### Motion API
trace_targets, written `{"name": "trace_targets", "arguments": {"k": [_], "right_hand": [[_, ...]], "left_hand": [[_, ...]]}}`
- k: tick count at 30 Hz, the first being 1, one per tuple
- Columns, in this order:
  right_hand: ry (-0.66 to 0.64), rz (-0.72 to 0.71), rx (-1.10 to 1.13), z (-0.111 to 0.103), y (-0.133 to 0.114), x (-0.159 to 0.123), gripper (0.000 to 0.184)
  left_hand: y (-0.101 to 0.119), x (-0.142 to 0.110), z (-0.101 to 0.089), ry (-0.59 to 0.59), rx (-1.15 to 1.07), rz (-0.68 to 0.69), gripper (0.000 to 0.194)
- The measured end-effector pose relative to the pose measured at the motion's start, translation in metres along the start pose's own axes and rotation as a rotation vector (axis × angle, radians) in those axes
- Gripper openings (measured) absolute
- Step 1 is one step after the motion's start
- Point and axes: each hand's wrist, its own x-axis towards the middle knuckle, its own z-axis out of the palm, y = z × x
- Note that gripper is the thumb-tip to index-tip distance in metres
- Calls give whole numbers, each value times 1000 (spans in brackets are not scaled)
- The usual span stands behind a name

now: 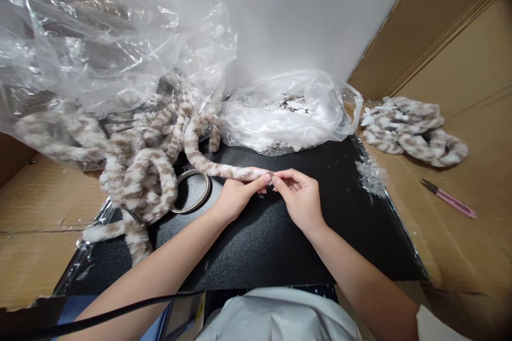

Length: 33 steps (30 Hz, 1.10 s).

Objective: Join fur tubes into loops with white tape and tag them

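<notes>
A long, thin tube of brown-and-white plush fabric (216, 167) runs from the heap at the left to my hands over the black table. My left hand (242, 192) pinches it close to its right end. At that same end, the thumb and fingers of my right hand (298, 192) are closed on the tip, and the fingertips of both hands nearly touch. What exactly lies between the fingertips is too small to make out. Left of my left hand lies a roll of tape (206, 197), partly beside a pile of similar plush pieces (150, 186).
A large clear plastic bag (120, 48) bulges over the plush heap. Behind my hands lies a bag of small white pieces (280, 122). On cardboard (452, 245) at right are plush loops (416, 130) and a pink-handled cutter (450, 200). Clear scraps (372, 176) lie at the table's right edge.
</notes>
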Motion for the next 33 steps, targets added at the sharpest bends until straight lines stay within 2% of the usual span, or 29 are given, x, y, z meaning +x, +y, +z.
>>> {"name": "trace_targets", "arguments": {"k": [8,12,17,33], "right_hand": [[15,32,-37,-5,-3,3,16],[-13,50,-36,-4,-3,3,14],[-3,55,-17,-3,-3,3,15],[28,36,-18,1,-1,-1,14]], "left_hand": [[3,2,-5,136,21,49,23],[4,2,-4,127,35,54,25],[3,1,-4,105,72,21,26],[6,-1,2,84,118,46,23]]}}
